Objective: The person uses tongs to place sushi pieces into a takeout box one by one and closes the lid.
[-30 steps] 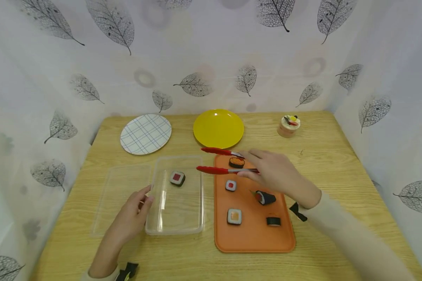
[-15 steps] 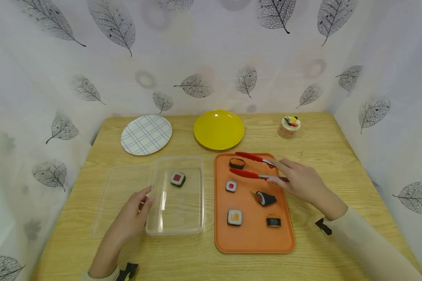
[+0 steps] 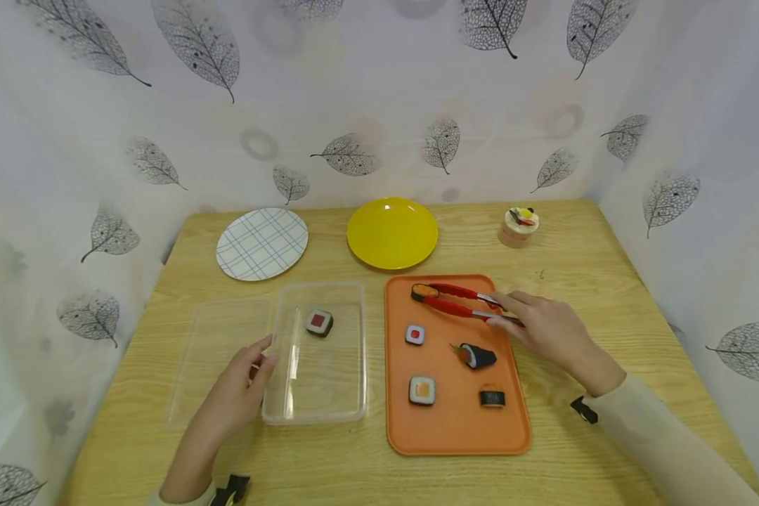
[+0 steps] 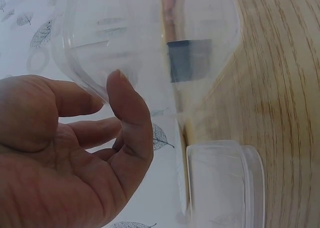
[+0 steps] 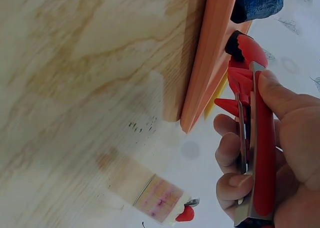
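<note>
My right hand (image 3: 547, 334) grips a pair of red-tipped tongs (image 3: 452, 306), also seen from behind in the right wrist view. The tongs' tips lie on either side of an orange-topped sushi roll (image 3: 424, 292) at the far left of the orange tray (image 3: 443, 437). Beside a clear plastic container (image 3: 316, 386), my left hand (image 3: 234, 385) rests its loosely bent fingers at the left rim. Inside that container sits one square sushi roll (image 3: 319, 322) with a dark red centre. The left wrist view shows thumb and finger right at the container's wall (image 4: 90, 52).
On the tray lie a small roll (image 3: 414, 334), a dark hand roll (image 3: 477, 356), a square roll (image 3: 422, 390) and another orange-topped roll (image 3: 492, 397). Behind stand a checked plate (image 3: 262, 244), a yellow plate (image 3: 392, 233) and a small cake (image 3: 519, 227). A clear lid (image 3: 218, 358) lies left.
My right hand has moved right from over the container with the tongs, which came down and narrowed around the far orange-topped sushi roll. The left hand stays in place.
</note>
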The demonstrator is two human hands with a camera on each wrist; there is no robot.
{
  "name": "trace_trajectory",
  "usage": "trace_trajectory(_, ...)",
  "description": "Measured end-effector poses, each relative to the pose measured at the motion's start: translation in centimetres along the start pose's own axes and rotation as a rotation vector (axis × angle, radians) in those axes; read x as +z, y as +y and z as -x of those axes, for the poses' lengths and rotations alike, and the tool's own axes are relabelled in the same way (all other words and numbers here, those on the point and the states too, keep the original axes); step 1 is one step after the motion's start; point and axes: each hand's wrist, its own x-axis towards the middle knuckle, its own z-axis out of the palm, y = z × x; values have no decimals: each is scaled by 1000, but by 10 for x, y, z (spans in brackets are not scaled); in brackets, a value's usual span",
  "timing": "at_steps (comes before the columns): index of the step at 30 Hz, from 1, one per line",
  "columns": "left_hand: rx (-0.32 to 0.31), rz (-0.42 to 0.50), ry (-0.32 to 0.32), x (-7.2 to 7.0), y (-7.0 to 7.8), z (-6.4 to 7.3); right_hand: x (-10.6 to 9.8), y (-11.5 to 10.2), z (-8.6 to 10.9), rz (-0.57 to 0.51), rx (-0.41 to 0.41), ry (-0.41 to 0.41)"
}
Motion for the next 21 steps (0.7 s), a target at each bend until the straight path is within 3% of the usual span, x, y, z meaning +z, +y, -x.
trace_trajectory(7, -5, 5, -4, 1, 0, 0, -1, -2, -3, -5, -2, 13)
trace_trajectory(13, 7, 0, -1, 1, 0, 0, -14, -15, -12, -27, -15, 31)
trace_trajectory(21, -22, 18, -21, 1, 1, 1, -27, -42, -33, -81, -170, 105)
